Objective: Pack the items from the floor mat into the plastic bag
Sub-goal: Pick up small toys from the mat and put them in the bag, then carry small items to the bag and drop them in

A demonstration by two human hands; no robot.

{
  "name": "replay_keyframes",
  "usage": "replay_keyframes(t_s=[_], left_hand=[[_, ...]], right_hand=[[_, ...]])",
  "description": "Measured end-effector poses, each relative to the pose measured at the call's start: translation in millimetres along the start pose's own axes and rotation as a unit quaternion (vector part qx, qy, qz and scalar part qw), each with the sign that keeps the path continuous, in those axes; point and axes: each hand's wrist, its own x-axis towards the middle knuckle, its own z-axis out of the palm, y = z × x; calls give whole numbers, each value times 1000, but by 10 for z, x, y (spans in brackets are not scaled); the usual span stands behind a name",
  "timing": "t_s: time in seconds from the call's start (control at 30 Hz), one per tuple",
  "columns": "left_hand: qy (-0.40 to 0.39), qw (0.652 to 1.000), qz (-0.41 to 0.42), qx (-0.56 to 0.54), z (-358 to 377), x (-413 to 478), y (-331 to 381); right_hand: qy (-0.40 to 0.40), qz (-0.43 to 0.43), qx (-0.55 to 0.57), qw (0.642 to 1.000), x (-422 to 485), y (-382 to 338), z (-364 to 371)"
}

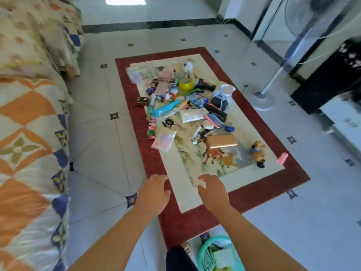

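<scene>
Left hand (154, 190) and right hand (213, 190) hover empty, fingers loosely curled, over the near edge of the floor mat (254, 194); I judge a careless grab into the items (185, 108) heaped mid-mat could scatter them.

Ahead of our left hand (154, 192) and right hand (213, 190), the piled items (183, 106) overlap and blur, and we cannot tell most apart. Behind our right hand, the lower edge cuts off the green basket (202, 251).

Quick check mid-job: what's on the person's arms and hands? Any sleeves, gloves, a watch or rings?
Nothing worn shows. The left hand and right hand are bare, with no gloves. The left forearm and right forearm are uncovered down to the picture's bottom edge, so no sleeve is in view. Neither wrist carries a watch or band. The fingers are too blurred to rule out a thin ring.
</scene>
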Motion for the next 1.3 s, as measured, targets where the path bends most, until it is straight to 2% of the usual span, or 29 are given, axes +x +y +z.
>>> replay_keyframes(t_s=[0.17,0.43,0.77,0.87,1.07,1.3], left_hand=[[-36,998,22,36,126,452,479],[-87,994,21,60,155,1307,541],[-167,985,33,35,342,3051,290],[-185,983,19,-6,494,3578,229],[-162,985,-8,-60,844,4305,236],[-107,993,47,-35,1159,4593,385]], right_hand=[[1,57,35,998,318,459,-197],[-14,109,61,992,919,669,-232],[-59,172,64,981,2610,431,186],[-47,193,80,977,3169,405,394],[18,217,123,968,3811,445,756],[46,267,157,950,3534,553,929]])
